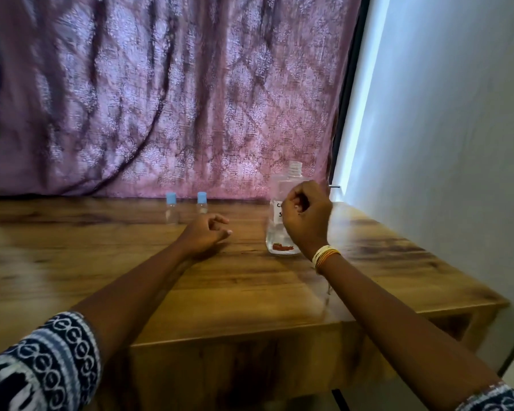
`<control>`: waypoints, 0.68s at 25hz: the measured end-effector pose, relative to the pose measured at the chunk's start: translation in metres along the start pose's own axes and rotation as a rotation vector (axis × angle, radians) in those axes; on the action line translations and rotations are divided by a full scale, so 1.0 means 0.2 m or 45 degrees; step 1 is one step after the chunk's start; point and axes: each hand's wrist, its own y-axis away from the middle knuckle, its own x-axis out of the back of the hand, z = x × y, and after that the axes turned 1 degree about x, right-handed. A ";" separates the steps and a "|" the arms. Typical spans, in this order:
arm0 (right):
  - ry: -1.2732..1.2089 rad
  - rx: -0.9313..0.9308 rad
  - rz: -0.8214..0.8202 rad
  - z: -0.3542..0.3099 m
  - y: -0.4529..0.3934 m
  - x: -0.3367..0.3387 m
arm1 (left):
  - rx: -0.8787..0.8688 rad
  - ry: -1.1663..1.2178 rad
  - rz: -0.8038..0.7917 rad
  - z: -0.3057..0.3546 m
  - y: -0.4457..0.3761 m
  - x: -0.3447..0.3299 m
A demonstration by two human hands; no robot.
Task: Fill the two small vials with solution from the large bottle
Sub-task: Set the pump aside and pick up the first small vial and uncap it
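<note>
Right hand point(306, 216), fingers seemingly clenched empty, hides the large bottle point(282, 232); left hand point(205, 231) relaxed near capped vials point(172, 209).

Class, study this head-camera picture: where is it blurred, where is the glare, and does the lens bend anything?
Head view: motion blur smears the table at left and softens the two vials; a bright strip of glare runs down the white wall; the wide lens bows the curtain edge and slants the wall.
</note>
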 end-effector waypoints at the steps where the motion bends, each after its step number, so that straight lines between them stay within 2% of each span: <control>1: -0.041 0.050 -0.073 -0.04 0.01 -0.07 | 0.010 -0.018 0.041 -0.03 0.01 0.06; 4: -0.046 -0.006 -0.308 -0.10 0.08 -0.30 | 0.121 0.025 0.200 -0.13 0.02 0.20; 7: -0.036 -0.318 -0.477 -0.07 0.15 -0.54 | 0.338 0.336 0.236 -0.20 0.02 0.30; 10: -0.068 -0.706 -0.610 0.01 0.16 -0.77 | 0.317 0.347 0.232 -0.25 -0.01 0.33; 13: 0.229 -0.681 -1.004 0.13 0.15 -0.95 | 0.275 0.297 0.232 -0.28 -0.04 0.33; 17: -0.012 -0.892 -0.871 0.16 0.13 -1.03 | 0.349 0.365 0.206 -0.30 -0.07 0.33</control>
